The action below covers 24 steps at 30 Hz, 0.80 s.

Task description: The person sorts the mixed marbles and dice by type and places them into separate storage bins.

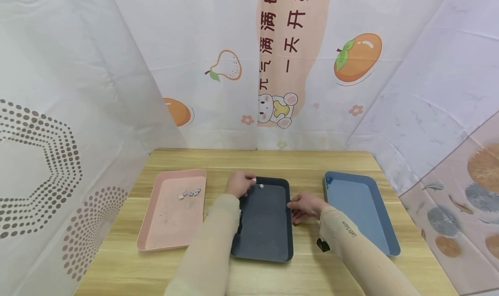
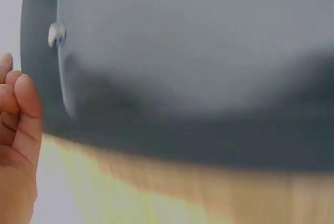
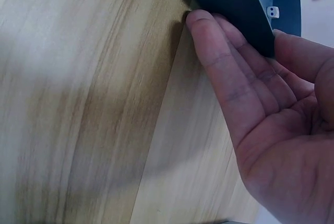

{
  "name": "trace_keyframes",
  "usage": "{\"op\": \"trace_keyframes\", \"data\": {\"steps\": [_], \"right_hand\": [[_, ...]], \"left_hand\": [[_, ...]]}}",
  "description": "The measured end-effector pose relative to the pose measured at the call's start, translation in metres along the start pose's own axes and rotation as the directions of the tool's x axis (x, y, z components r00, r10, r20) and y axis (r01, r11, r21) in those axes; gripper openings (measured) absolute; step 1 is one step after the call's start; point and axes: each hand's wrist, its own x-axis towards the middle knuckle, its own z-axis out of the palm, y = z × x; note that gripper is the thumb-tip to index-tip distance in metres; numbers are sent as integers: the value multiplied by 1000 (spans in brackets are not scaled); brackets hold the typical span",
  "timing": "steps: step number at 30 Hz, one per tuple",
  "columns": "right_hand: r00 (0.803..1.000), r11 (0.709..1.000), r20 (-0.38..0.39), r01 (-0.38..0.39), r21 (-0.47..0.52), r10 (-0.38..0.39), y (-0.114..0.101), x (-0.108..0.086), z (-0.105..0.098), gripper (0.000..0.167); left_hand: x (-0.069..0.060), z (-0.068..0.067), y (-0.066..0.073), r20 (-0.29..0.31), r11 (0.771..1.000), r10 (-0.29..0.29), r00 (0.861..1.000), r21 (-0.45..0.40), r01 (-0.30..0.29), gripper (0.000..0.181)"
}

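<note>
My left hand (image 1: 238,184) is over the far left corner of the dark grey tray (image 1: 259,226), pinching a small white die (image 1: 254,180) between its fingertips. Just right of it, a second white die (image 1: 261,186) lies in the tray by the far wall; the left wrist view shows this die (image 2: 57,35) too, with the fingers (image 2: 27,101) beside the tray. At the tray's right side, my right hand (image 1: 306,205) grips the wall, its thumb (image 3: 297,54) at the rim and its other fingers against the outside.
A pink tray (image 1: 177,226) stands on the left with several white dice (image 1: 191,193) in it. To the right is a blue tray (image 1: 356,213) with small dark blue pieces (image 1: 329,180) in its far left corner. All stand on a wood-grain table (image 1: 312,270) before a printed curtain (image 1: 175,40).
</note>
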Motion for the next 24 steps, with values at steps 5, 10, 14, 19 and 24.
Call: {"op": "trace_keyframes", "data": {"steps": [5,10,14,19,24], "right_hand": [[1000,1000,-6,-1,5,1,-1,0,0,26],[1000,1000,-9,-5,7,5,-2,0,1,27],[1000,1000,-19,-5,7,5,-1,1,2,24],[1000,1000,-8,2,3,-2,-1,0,2,25],[1000,1000,0,8,2,-8,-2,-1,2,26]], "left_hand": [[-5,-37,-17,-18,998,-50,999,-43,49,25],[-16,-77,-38,-50,993,-117,992,4,118,28],[-28,-101,-59,-117,994,-99,988,41,104,24],[-45,-122,-81,-174,989,-131,976,44,141,25],[-56,-131,-92,-204,978,-182,962,60,198,20]]}}
